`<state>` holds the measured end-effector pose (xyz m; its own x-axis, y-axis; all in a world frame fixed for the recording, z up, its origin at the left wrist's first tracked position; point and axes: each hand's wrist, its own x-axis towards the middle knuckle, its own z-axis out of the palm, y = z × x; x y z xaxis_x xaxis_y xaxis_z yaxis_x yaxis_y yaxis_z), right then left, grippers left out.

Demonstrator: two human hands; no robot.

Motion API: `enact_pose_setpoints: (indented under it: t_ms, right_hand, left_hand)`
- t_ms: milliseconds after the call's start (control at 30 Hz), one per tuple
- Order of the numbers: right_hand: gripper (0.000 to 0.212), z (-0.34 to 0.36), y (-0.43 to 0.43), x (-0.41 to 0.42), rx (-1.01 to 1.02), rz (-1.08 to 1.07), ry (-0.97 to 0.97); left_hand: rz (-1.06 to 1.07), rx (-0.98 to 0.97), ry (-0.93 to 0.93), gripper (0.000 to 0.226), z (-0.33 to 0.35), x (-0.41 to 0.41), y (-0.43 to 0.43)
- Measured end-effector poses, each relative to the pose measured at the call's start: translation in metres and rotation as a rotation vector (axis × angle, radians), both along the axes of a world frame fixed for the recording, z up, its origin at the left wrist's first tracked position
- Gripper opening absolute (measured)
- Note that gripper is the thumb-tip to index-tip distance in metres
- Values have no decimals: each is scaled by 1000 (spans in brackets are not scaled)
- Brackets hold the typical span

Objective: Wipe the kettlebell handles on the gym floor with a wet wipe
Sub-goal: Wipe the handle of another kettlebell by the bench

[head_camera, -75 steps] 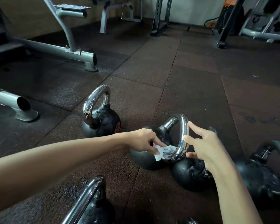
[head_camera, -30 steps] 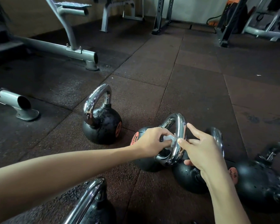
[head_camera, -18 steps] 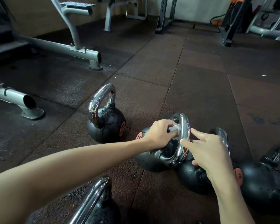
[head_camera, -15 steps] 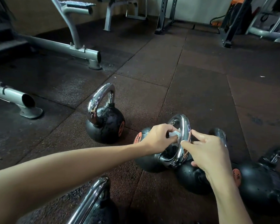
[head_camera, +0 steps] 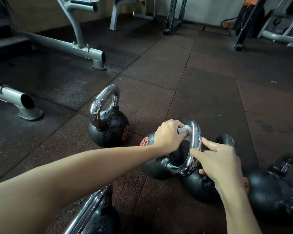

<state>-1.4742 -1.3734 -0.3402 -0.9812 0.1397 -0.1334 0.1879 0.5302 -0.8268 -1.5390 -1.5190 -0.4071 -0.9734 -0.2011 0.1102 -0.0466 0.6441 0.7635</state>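
The left hand (head_camera: pixel 169 137) is pinching a wet wipe (head_camera: pixel 183 130) against the chrome kettlebell handle (head_camera: pixel 194 142); the right hand (head_camera: pixel 216 159) is pinching its side.

Black kettlebell (head_camera: pixel 108 130), chrome handle (head_camera: pixel 194 146), white wipe (head_camera: pixel 183 130), speckled floor (head_camera: pixel 210 98).
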Motion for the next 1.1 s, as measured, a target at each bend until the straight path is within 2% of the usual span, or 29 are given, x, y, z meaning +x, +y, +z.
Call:
enact_pose_setpoints:
  t_ms: [167, 300, 433, 600, 867, 1100]
  right_hand:
    - [46, -3, -3, -3, 42, 30, -51]
    - [63, -13, -5, -8, 38, 65, -76]
    - [60, -5, -12, 2, 68, 59, 31]
    - [59, -6, -10, 2, 81, 52, 23]
    - [61, -3, -11, -1, 59, 22, 9]
    - [73, -3, -35, -14, 80, 18, 31]
  left_hand:
    - [25, -72, 29, 20, 4, 3, -8]
    - [56, -117, 53, 21, 0, 5, -18]
    - [85, -118, 32, 23, -2, 7, -18]
    - [93, -150, 76, 24, 1, 2, -23]
    - [54, -198, 14, 29, -1, 2, -24]
    - [104, -167, 29, 31, 31, 11, -113]
